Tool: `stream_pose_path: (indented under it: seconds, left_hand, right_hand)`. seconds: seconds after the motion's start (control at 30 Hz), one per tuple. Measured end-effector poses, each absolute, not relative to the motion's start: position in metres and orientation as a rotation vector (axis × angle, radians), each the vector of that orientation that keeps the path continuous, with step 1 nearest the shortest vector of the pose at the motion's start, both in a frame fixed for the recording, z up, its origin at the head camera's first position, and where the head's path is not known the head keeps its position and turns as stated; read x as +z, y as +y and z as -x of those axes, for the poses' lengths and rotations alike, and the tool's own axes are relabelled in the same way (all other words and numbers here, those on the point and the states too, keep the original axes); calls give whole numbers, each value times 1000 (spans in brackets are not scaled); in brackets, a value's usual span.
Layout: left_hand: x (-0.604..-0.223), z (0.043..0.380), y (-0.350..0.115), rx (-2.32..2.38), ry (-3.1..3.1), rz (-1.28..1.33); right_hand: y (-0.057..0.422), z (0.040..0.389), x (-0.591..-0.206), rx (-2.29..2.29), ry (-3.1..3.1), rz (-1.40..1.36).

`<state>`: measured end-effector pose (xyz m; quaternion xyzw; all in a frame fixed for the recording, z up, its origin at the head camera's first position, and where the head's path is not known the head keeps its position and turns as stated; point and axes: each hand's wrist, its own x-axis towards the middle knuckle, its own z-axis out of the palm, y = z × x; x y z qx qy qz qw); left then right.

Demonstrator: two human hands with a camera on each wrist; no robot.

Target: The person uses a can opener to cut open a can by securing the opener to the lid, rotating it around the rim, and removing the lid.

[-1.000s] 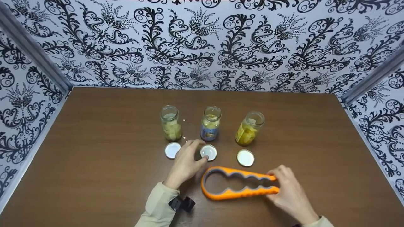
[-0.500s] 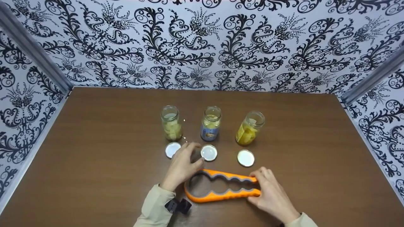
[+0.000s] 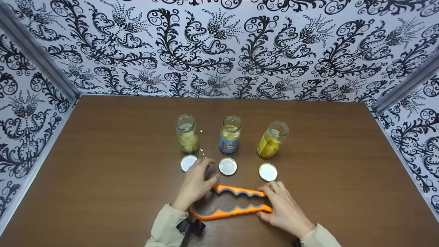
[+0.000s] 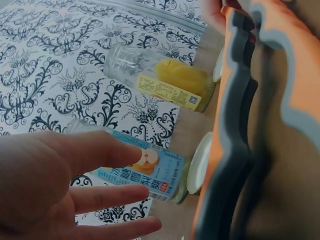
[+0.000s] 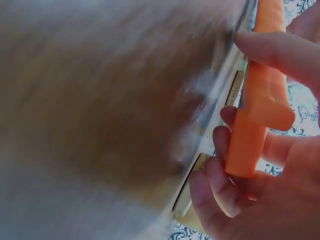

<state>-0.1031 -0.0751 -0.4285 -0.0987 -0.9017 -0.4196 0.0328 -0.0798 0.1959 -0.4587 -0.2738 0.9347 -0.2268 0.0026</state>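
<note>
My right hand [image 3: 285, 208] grips an orange jar opener [image 3: 233, 212] by the ends of its two arms, thumb on one and fingers round the other in the right wrist view. The opener has a grey wavy inner lining, and its rounded end lies partly hidden below my left hand [image 3: 192, 185]. Apart and slightly bent, the left fingers hold nothing. They hover between the left lid [image 3: 187, 163], which they partly cover, and the middle lid [image 3: 227, 166]. In the left wrist view, a blue-labelled jar [image 4: 170, 172] is seen beyond that hand.
Three uncapped glass jars stand in a row: pale chunks in the left jar [image 3: 188, 139], a blue label on the middle jar [image 3: 229, 143], yellow fruit in the right jar [image 3: 269, 146]. A third lid [image 3: 268, 172] lies before the right one. Patterned walls [image 3: 219, 51] enclose the brown table [image 3: 113, 154].
My right hand has carried the jar opener leftward until its rounded end passed below my left hand. The left hand has drawn slightly left, off the middle lid. Jars and lids stay put.
</note>
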Motion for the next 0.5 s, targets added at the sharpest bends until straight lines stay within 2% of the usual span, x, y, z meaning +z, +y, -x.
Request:
stream_pose_path:
  seconds: [0.5]
  left_hand:
    - [-430, 96, -83, -1313, -2738, 320]
  right_hand:
    - [196, 84, -457, -724, 2932, 867]
